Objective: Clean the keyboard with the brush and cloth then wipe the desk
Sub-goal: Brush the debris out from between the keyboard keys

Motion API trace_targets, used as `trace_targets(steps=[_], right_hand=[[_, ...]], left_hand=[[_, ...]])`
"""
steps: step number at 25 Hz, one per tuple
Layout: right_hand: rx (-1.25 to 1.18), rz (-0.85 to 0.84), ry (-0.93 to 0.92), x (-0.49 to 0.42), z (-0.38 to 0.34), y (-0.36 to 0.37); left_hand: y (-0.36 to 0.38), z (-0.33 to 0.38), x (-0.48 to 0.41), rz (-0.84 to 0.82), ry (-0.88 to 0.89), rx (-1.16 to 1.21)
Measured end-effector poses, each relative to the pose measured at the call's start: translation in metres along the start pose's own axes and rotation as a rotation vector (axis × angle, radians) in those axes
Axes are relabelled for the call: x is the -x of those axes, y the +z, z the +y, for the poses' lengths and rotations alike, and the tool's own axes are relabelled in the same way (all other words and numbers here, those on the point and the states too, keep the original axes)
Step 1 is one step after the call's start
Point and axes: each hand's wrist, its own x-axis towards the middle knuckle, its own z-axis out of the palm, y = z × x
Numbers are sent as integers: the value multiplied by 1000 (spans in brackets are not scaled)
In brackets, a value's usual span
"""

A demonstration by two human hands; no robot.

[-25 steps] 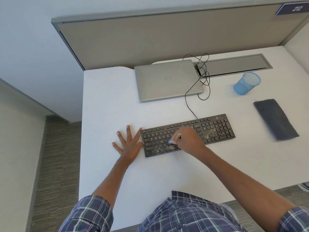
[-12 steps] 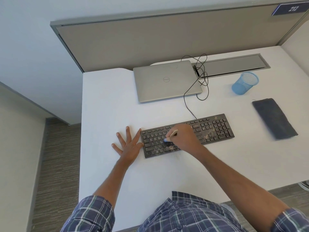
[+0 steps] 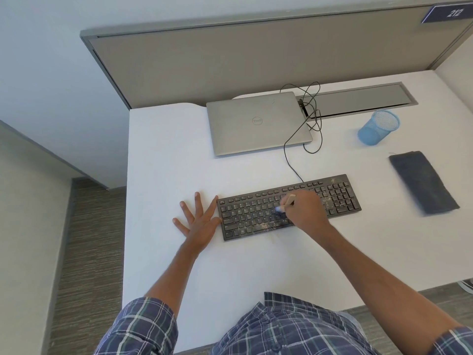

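Black, low-profile keyboard (image 3: 249, 213) lying slightly askew near the middle of the smooth white desk (image 3: 256, 267). Its flat, matt keys are flecked with pale crumbs and dust, thickest along the lowest rows and over the number pad at its right end. The right hand (image 3: 307, 212) has its fingers curled round a slim brush (image 3: 286, 202) with a pale handle and light bluish bristles; the bristle tip meets the middle key rows. The left hand (image 3: 198, 222) lies flat on the desk, fingers straight and spread, holding nothing, its thumb at the keyboard's left edge. A dark grey cloth (image 3: 423, 183), folded into a long rectangle with a soft, napped surface, rests well to the right of the keyboard, untouched. Behind the keyboard are a closed silver laptop (image 3: 258, 123) with rounded corners, a thin black cable (image 3: 288, 155) looping from the keyboard's back edge, and a cylindrical blue mesh cup (image 3: 378, 126). A grey-brown partition panel (image 3: 256, 60) backs the desk. Both sleeves are blue plaid.
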Motion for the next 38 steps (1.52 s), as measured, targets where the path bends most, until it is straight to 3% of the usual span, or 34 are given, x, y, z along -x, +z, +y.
trace_targets(steps=[4, 10, 15, 23, 28, 31, 38], right_hand=[[-33, 50, -2, 7, -17, -3], [-438, -137, -97, 31, -78, 48], [-330, -48, -69, 31, -70, 76], [-111, 160, 56, 24, -19, 39], [-296, 86, -30, 25, -74, 52], [-288, 4, -99, 35, -101, 76], [-178, 44, -74, 29, -74, 76]], left_hand=[[0, 0, 0, -1, -7, -7], [0, 1, 1, 2, -13, -33], [-1, 0, 2, -5, -5, -33], [-2, -2, 4, 3, 15, -3], [-4, 2, 4, -13, -5, -27], [-5, 1, 4, -25, 4, -36], [-5, -2, 4, -23, 26, -4]])
